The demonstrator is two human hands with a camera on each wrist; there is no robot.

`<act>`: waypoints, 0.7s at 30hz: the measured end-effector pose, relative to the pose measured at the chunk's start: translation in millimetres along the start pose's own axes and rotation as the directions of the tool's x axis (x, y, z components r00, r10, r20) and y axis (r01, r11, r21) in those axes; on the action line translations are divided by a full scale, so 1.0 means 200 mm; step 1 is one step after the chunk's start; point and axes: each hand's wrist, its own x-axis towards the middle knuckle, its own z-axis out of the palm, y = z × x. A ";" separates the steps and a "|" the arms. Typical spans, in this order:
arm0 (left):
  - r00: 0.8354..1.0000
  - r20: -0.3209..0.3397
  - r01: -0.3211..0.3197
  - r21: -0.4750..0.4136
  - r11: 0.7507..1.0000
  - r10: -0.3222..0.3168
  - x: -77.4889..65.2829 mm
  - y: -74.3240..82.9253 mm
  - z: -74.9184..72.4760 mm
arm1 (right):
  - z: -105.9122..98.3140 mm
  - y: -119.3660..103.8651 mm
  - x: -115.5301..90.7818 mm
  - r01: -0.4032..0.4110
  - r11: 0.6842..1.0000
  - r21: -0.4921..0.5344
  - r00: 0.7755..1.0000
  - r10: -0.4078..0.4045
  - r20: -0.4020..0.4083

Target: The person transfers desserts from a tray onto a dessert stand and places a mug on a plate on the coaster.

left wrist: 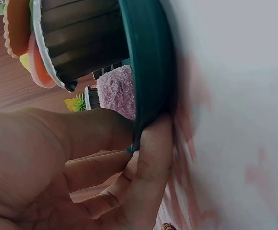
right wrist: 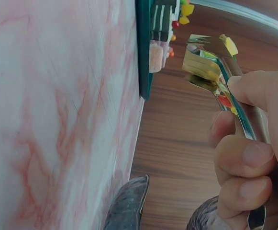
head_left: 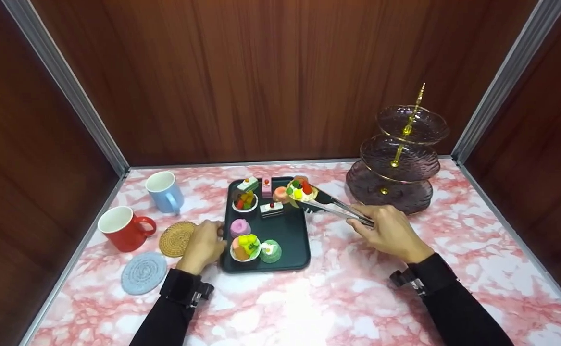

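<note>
- Fruit-topped tart [head_left: 301, 190], one, gripped in the tips of metal tongs [head_left: 330, 210], held above the tray's far right corner, apart from the tray in the right wrist view
- Right hand [head_left: 388, 233], fingers curled round the tongs, thumb along one arm
- Left hand [head_left: 206, 244], thumb and a finger pinching the tray's left rim (finger beneath, thumb on the upper side)
- Tray [head_left: 290, 240], dark green, flat on the table
- On the tray, far end: green-and-white cake slice [head_left: 247, 184], pink cake slice [head_left: 267, 187], peach-coloured sweet [head_left: 280, 194], fruit cup [head_left: 245, 202], dark-and-white cake slice [head_left: 271, 209]
- On the tray, near end: pink sweet [head_left: 240, 228], larger fruit cup [head_left: 245, 247], pale green domed sweet [head_left: 270, 251] just beside it
- Left of the tray: tan woven coaster [head_left: 177, 239] near the left hand, blue-grey coaster [head_left: 144, 273], red mug [head_left: 122, 229], light blue mug [head_left: 164, 192], both mugs upright, white inside
- Far right: three-tier stand [head_left: 405, 197], tinted scalloped plates, gold stem
- Table [head_left: 338, 307], pink-and-white marbled, with wood-grain panels [head_left: 261, 81] behind and at the sides
</note>
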 end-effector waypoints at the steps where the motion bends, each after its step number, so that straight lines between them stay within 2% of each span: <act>1: 1.000 -0.002 0.000 0.003 1.000 0.000 0.00 0.00 0.00 | 0.00 0.00 0.00 -0.004 1.000 -0.008 1.000 0.004 -0.003; 12: 1.000 0.007 0.002 -0.001 1.000 -0.002 0.00 0.00 0.00 | -0.03 0.07 0.00 -0.033 0.998 -0.046 0.999 0.031 -0.031; 21: 0.998 -0.038 -0.042 0.024 0.999 0.043 -0.01 0.00 0.00 | -0.04 0.12 0.00 -0.066 0.996 -0.051 0.997 0.064 -0.053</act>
